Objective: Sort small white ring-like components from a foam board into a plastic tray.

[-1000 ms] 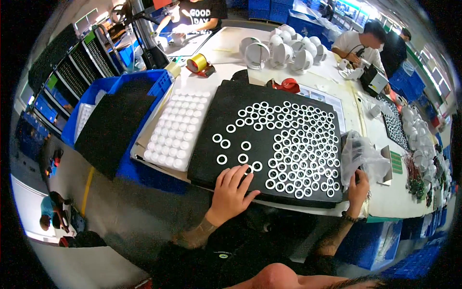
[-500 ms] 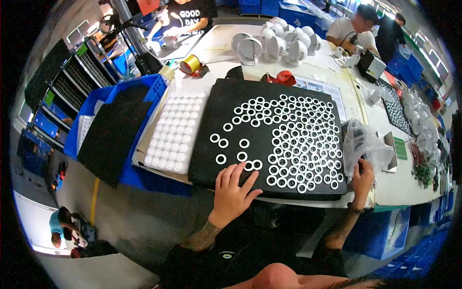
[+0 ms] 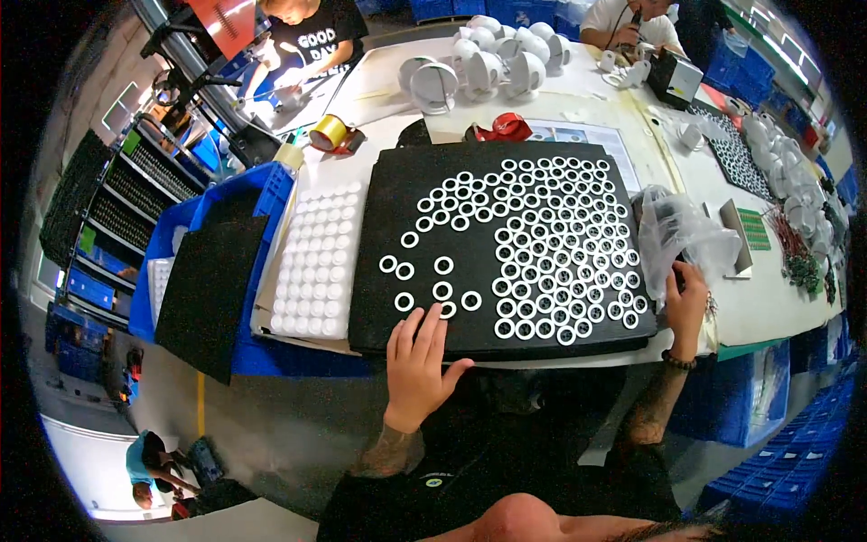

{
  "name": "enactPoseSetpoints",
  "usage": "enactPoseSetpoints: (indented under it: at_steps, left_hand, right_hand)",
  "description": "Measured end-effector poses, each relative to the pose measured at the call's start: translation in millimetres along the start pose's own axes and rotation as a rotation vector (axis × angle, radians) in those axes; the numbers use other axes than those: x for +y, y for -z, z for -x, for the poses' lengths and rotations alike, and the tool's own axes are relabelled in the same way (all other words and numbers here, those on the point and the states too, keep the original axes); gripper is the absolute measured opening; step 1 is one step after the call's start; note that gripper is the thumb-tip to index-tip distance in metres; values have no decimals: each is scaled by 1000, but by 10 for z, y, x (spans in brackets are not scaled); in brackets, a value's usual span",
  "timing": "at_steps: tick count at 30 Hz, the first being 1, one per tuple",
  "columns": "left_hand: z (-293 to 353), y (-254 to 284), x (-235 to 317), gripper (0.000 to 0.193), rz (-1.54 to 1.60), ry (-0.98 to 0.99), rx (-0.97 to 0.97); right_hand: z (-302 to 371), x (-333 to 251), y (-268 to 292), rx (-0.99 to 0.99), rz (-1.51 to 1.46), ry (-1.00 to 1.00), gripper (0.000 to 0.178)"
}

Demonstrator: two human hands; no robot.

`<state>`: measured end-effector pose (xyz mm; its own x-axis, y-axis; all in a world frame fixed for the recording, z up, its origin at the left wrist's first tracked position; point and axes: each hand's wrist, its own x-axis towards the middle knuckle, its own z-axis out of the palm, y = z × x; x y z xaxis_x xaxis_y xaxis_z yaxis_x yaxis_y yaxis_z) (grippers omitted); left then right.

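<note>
Many white rings [image 3: 509,270] lie on a black foam board [image 3: 470,338], crowded at the right and along the far part, with several scattered singly at the left. My left hand [image 3: 417,366] is open over the near edge of the board. Its fingertips touch one loose ring [image 3: 448,311], partly covered by a finger. A separate ring [image 3: 471,300] lies just right of it. Off the board's right edge, my right hand [image 3: 689,303] has bent fingers at a clear plastic bag [image 3: 691,237] and seems to grip its near side. The bag's contents are hard to make out.
A tray of white round caps [image 3: 313,262] stands left of the board, beside a blue bin [image 3: 275,190] with black sheets. Behind are gold tape [image 3: 329,133], red tape [image 3: 506,126] and white domed housings [image 3: 483,72]. Green circuit boards [image 3: 753,229] lie right. Co-workers sit across.
My left hand has shifted left, and the ring under its fingers has moved away from the neighbouring ring. My right hand stays at the bag. The whole view has shifted slightly.
</note>
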<state>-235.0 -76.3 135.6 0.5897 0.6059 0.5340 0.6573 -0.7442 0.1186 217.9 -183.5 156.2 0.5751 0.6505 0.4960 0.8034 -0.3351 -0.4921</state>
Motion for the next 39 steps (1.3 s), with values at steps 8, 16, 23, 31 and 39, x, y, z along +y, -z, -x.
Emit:
enactPoseSetpoints:
  at_steps: [8,16,23,31,39]
  left_hand:
    - [76,-48,-55,59,207,49,111]
    - [-75,28,79,62,17,-1,-58]
    - [-94,7,100,63,48,12,-73]
    - [-139,-11,108,66,29,14,-72]
    - [-150,-19,78,71,5,9,-94]
  right_hand:
    - [-38,22,2,19,19,65,17]
    - [-16,85,-7,-20,3,7,18]
    - [-24,127,-12,-40,32,32,18]
    - [-17,198,-18,-34,10,34,20]
    - [-37,216,-79,-35,3,38,20]
